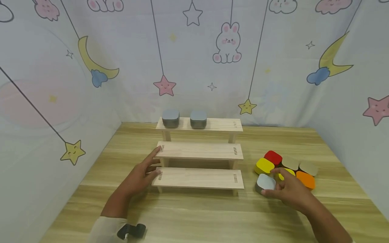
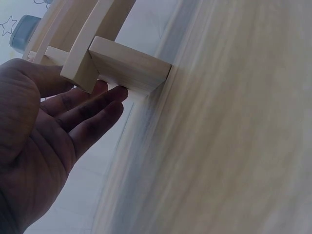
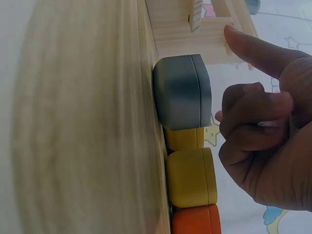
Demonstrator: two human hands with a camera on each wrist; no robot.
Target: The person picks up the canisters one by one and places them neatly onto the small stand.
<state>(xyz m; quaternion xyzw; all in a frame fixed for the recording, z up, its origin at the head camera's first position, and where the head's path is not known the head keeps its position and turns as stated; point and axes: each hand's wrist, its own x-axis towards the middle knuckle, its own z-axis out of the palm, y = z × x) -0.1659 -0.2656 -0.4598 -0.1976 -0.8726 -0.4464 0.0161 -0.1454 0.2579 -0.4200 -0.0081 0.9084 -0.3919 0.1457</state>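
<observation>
My left hand [image 1: 140, 177] rests at the left end of a three-step wooden shelf stand [image 1: 199, 178], its fingertips touching the step ends. In the left wrist view its fingers [image 2: 100, 119] extend loosely beside the lowest step. My right hand [image 1: 291, 190] hovers around a grey rounded box [image 1: 266, 184] on the table, thumb and index finger spread. The right wrist view shows a gap between this grey box [image 3: 183, 92] and the hand, with the other fingers bent and holding nothing. Two more grey boxes, one at left [image 1: 171, 118] and one further right [image 1: 198, 119], stand on the top step.
Beside the nearest grey box are a yellow box [image 1: 264, 166], a red box [image 1: 273, 157], an orange box [image 1: 305, 180], a partly hidden second yellow box [image 1: 287, 173] and two beige boxes. A patterned cloth [image 1: 206, 71] walls in the wooden table [image 1: 197, 216] at back and sides.
</observation>
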